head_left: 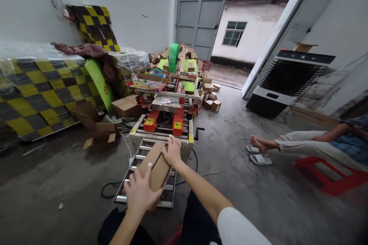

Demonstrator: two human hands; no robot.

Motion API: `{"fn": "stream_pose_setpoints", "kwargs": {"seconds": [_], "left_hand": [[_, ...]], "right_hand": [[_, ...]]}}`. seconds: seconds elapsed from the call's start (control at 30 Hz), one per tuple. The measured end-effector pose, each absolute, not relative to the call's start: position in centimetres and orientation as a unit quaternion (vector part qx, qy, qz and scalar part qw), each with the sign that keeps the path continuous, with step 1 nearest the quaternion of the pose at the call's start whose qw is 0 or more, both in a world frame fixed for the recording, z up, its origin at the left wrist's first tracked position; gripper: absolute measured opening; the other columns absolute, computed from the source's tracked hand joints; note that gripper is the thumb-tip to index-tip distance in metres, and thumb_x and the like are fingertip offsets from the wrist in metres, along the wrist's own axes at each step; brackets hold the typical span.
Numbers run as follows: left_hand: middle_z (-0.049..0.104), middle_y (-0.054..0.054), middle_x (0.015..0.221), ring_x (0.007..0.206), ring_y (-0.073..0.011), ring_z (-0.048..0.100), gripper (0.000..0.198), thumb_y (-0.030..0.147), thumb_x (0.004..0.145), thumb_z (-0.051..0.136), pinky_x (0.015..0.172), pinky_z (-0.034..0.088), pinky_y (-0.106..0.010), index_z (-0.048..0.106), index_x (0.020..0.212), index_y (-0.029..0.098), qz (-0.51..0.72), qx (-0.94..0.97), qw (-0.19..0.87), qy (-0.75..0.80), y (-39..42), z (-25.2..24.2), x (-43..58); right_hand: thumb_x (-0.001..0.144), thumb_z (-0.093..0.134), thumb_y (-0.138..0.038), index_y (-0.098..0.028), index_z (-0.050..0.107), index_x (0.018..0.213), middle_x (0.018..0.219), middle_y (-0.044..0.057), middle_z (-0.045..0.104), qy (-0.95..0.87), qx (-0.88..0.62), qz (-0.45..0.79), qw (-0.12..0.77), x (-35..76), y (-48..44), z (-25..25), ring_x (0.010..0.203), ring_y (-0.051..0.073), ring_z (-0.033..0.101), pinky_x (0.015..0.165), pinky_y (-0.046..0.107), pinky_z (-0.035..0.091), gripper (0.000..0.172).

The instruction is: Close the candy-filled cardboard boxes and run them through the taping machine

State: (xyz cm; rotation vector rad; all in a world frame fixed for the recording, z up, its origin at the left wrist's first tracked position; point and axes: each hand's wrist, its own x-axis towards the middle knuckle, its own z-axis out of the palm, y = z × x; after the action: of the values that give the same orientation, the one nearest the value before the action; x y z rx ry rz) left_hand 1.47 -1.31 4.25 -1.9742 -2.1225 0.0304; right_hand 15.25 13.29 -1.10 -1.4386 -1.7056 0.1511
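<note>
A long brown cardboard box (158, 172) lies on the roller conveyor (121, 199) in front of me, a dark gap running between its top flaps. My left hand (140, 191) spans the near end of the box, gripping it with thumb and fingers spread to either side. At the far right part of the box, my right hand (173, 152) holds the flap edge, fingers bent over the top. Just beyond the box stands a carton-taping machine (165, 120) with red side guides and a green tape roll (173, 58) on top.
Small brown boxes (212, 105) are heaped beyond the machine. Left are wrapped yellow-and-black stacks (51, 92) and an open carton (102, 134). A crank handle (198, 133) juts out right. A cable (224, 170) crosses the floor toward a seated person (313, 141) and an air cooler (287, 80).
</note>
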Motion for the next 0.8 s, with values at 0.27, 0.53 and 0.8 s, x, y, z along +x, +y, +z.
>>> {"fn": "stream_pose_setpoints", "kwargs": {"seconds": [0.27,0.53,0.8], "left_hand": [[0.045,-0.027,0.142,0.114,-0.0419,0.051,0.098,0.078,0.075,0.065,0.092,0.039,-0.050,0.044,0.157,0.026,0.006,-0.599,0.155,-0.786,-1.0,4.3,3.9],[0.044,-0.027,0.143,0.114,-0.0423,0.051,0.099,0.082,0.074,0.063,0.092,0.039,-0.049,0.044,0.156,0.029,0.024,-0.550,0.140,-0.823,3.2,5.0,6.0],[0.046,-0.027,0.143,0.118,-0.0448,0.051,0.101,0.083,0.074,0.062,0.096,0.039,-0.052,0.040,0.157,0.030,0.015,-0.562,0.108,-0.820,11.6,5.7,7.3]], "right_hand": [[0.090,0.059,-0.028,-0.014,0.047,0.147,0.147,0.019,0.051,-0.675,-0.582,0.178,0.417,19.8,8.3,-9.8,0.138,0.031,0.046,0.114,0.048,0.040,0.061],[0.082,0.052,-0.037,-0.009,0.048,0.143,0.139,0.023,0.057,-0.561,-0.660,0.301,0.400,32.7,2.6,-21.9,0.132,0.034,0.053,0.113,0.052,0.044,0.067],[0.073,0.049,-0.058,-0.004,0.049,0.141,0.127,0.025,0.063,-0.410,-0.741,0.373,0.379,38.0,-4.0,-27.1,0.113,0.036,0.066,0.101,0.050,0.053,0.087]]}}
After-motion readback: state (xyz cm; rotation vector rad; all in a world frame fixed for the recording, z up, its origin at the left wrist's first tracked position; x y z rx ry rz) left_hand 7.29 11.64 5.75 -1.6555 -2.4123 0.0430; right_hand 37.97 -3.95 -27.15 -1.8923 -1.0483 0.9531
